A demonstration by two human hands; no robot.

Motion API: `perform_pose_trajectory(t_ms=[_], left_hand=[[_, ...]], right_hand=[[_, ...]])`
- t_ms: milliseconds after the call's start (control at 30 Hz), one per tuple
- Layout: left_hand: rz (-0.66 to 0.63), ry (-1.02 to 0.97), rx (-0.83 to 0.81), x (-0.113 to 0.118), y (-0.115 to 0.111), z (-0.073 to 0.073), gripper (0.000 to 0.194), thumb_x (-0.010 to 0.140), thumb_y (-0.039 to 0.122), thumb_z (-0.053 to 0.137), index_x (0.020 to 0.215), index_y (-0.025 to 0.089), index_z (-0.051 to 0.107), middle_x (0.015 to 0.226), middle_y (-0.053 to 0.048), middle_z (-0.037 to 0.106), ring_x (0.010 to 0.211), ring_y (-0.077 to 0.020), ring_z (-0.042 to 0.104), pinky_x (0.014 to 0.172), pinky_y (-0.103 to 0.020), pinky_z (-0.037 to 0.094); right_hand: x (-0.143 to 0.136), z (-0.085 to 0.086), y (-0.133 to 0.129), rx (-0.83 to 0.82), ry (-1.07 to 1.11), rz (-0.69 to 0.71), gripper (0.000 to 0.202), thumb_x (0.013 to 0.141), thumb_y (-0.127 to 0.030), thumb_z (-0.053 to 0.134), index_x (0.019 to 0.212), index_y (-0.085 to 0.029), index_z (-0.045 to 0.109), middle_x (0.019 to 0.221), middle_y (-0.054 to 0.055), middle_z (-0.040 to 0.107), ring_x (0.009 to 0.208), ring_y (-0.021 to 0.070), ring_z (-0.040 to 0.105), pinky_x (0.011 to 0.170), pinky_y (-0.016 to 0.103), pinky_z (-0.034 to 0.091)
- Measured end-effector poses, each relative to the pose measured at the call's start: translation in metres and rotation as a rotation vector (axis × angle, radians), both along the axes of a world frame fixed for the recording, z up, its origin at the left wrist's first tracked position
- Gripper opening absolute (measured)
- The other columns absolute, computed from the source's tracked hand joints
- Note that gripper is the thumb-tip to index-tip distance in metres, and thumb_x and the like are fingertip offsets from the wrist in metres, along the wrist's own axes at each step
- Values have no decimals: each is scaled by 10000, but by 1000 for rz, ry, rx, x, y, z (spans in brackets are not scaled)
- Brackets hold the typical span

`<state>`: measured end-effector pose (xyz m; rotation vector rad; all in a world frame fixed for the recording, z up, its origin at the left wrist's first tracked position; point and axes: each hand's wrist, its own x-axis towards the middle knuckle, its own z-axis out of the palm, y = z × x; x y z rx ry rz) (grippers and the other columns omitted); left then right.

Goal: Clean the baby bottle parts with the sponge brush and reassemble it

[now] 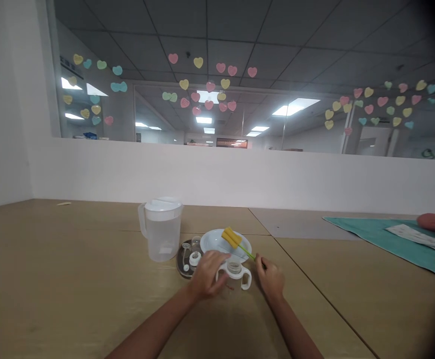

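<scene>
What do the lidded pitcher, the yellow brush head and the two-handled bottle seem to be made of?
Lidded pitcher: likely plastic, frosted; its walls look cloudy and translucent.
Yellow brush head: probably foam sponge, matte; it looks thick and shows no sheen.
Two-handled bottle: see-through body, glass or plastic, I cannot tell; opaque, smooth white handles suggest plastic.

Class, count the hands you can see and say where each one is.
2: the left hand is against the two-handled bottle; the right hand grips the yellow sponge brush.
</scene>
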<state>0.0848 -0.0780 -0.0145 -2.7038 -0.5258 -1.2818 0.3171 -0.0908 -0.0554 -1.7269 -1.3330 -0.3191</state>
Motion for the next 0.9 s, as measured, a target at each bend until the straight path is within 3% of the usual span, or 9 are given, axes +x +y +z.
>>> perform_pose_trajectory(t_ms=[100,200,333,533,733,800,900], left_hand=[[-161,-15,13,19,-3,-17,528,852,288,500,1334,180,315,1227,-134,548,1162,-227,503,981,-379,427],[-114,-18,-167,27,-4,-26,647,825,359,560,1371,192,257,1307,-146,490,1209,-246,478,1002,-385,426],[-42,50,-471,27,-11,-20,696,784,431,608,1367,221,293,1247,-114,550,1114,-241,543,975,-380,445],[-156,14,-547,30,-23,-9,500,781,418,608,1209,221,440,1155,-77,586,1022,-210,562,909,-329,455],[-229,-43,-744,40,-27,-14,770,678,451,718,1291,231,308,1109,-68,606,856,-171,608,784,-286,491],[-223,-50,-722,40,-27,-15,809,669,456,725,1314,233,291,1061,-56,614,790,-157,615,752,-280,501],[-120,-144,-478,32,-22,-14,738,663,437,722,1275,221,370,1067,-71,592,877,-190,609,820,-318,498]], right_hand=[[0,1,1,57,-29,9,641,925,-500,216,674,-169,704,658,104,680,535,133,553,511,250,245],[-1,2,2,94,-46,3,675,929,-514,193,626,-168,687,624,100,669,510,124,536,500,250,239],[-2,4,2,82,-37,15,670,931,-526,197,598,-179,664,601,85,660,507,117,526,485,235,241],[-2,4,1,73,-38,-4,693,923,-548,184,565,-171,644,579,80,646,481,110,504,479,229,238],[-2,4,2,78,-51,-1,672,930,-505,198,571,-165,653,573,89,650,471,106,503,482,232,229],[-1,4,1,76,-42,-13,654,927,-495,213,588,-167,667,588,94,659,476,110,509,483,236,225],[1,3,0,95,-14,-8,631,919,-486,234,622,-165,690,622,100,673,488,120,524,493,239,238]])
